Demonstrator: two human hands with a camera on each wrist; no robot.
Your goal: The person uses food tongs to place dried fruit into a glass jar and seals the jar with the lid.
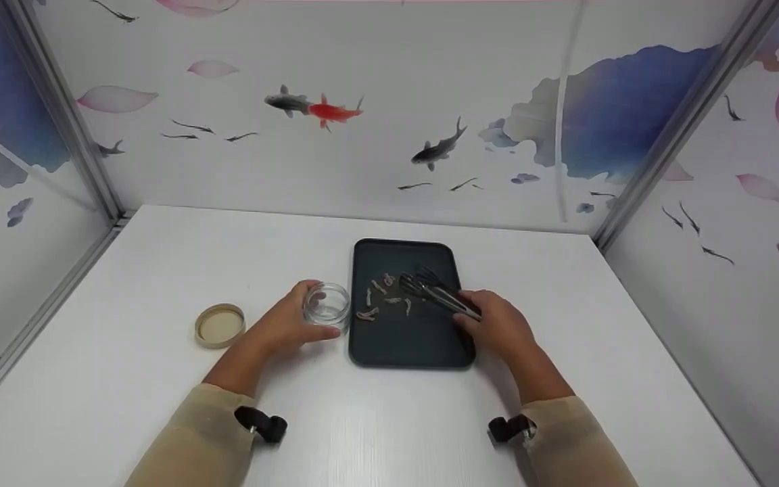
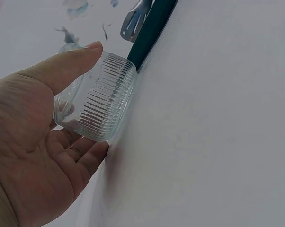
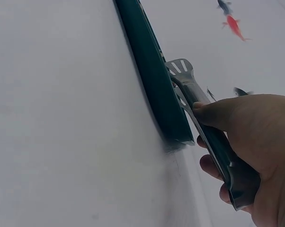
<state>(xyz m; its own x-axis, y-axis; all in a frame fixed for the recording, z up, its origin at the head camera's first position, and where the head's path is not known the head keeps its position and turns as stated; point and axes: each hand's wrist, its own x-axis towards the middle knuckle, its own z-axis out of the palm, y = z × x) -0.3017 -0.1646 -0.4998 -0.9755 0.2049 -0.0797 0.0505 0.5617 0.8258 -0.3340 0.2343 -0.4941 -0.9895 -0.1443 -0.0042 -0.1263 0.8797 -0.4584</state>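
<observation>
My left hand [image 1: 293, 320] holds a small clear glass jar [image 1: 327, 306] by its side, thumb across the near side and fingers around the far side. In the left wrist view the jar [image 2: 102, 101] has ribbed walls and stands on the table beside the tray. My right hand [image 1: 500, 323] grips metal tongs [image 1: 440, 295] with dark handles; their slotted heads are over the dark green tray [image 1: 410, 348]. Several small, shrivelled brownish pieces [image 1: 393, 300] lie on the tray, left of the tongs. In the right wrist view the tongs' [image 3: 199, 113] two arms stand apart.
A round gold-coloured lid [image 1: 220, 327] lies on the white table [image 1: 389, 419], left of my left forearm. White panels [image 1: 376, 162] printed with fish and petals enclose the table at the back and both sides, with metal posts at the back corners.
</observation>
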